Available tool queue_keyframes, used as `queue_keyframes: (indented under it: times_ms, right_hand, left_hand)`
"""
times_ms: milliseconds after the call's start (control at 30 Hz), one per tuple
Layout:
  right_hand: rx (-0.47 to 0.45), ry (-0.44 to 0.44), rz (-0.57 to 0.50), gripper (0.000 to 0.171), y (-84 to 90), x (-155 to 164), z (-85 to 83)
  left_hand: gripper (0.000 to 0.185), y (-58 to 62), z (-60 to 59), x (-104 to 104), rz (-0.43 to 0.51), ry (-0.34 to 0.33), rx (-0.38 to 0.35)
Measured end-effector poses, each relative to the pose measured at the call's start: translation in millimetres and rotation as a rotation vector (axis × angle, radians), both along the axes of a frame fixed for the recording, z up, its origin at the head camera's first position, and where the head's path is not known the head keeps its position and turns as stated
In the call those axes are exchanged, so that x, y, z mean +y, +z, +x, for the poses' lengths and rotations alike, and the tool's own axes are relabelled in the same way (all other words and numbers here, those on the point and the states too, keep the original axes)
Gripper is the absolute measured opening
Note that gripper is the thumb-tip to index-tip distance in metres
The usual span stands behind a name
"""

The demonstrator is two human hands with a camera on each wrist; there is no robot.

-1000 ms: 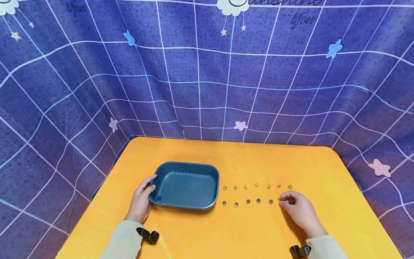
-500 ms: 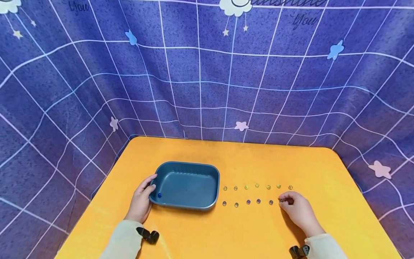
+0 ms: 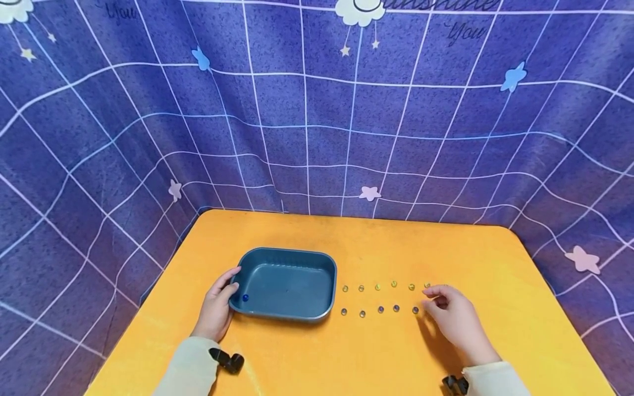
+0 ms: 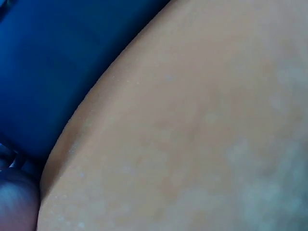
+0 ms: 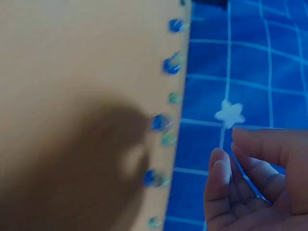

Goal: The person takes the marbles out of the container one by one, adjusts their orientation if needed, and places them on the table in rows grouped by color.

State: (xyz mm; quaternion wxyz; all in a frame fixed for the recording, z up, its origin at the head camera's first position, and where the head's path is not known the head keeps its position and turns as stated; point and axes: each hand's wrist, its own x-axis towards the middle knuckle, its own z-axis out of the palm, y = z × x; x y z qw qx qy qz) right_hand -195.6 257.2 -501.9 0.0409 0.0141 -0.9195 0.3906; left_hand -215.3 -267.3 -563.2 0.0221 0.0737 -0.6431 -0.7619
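Observation:
On the left of the table my left hand (image 3: 215, 308) grips the left end of a dark blue plastic tub (image 3: 287, 316), thumb at the rim. One blue marble (image 3: 245, 297) lies inside it. Two rows of glass marbles stretch to the right of the tub: a back row with yellowish ones (image 3: 394, 284) and a front row of bluish ones (image 3: 381, 309). Over the right end of the rows hovers my right hand (image 3: 458, 322). A gap shows between its thumb and fingertips in the right wrist view, with nothing held. The hand hides the rows' right ends.
The yellow table (image 3: 297, 363) has a purple-blue grid curtain (image 3: 317, 137) behind and on both sides. Black wrist cameras (image 3: 231, 363) sit on the light sleeves. The left wrist view is mostly filled by a blurred close surface.
My right hand has let go of a marble at the right end of the front row and lifted slightly, moving left. In the tub the blue marble has rolled a little backward.

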Motion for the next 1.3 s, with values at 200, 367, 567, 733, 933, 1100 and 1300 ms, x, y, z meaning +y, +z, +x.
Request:
queue_keyframes:
  times_ms: [200, 367, 567, 733, 933, 1100, 1300]
  right_hand:
    - [0.066, 0.091, -0.148, 0.018, 5.8, -32, -2.9]
    - [0.025, 0.271, -0.224, 0.018, -3.1, -67, -2.8]
    - [0.076, 0.465, -0.197, 0.021, 2.3, -102, -4.1]
    - [0.105, 0.559, -0.156, 0.022, 22.2, -131, -9.8]
    - [0.125, 0.664, -0.090, 0.020, 38.5, -167, -16.0]
    - [0.100, 0.701, -0.062, 0.020, 45.4, -195, -22.5]
    - [0.057, 0.715, -0.028, 0.018, 45.7, -228, -33.1]
  left_hand:
    - [0.045, 0.1, -0.7, 1, -0.006, 0.000, 0.010]
    - [0.045, -0.1, -1.2, 1, -0.009, 0.001, 0.009]
    - [0.046, 0.4, -2.1, 2, -0.001, -0.003, 0.012]
    - [0.046, 2.4, -2.7, 0, -0.007, -0.008, 0.016]
    - [0.046, 1.0, -0.9, -1, -0.008, -0.010, 0.010]
    - [0.046, -0.6, -1.3, -2, -0.011, -0.016, 0.014]
    - [0.047, -2.8, 0.2, -2, -0.011, -0.007, 0.024]
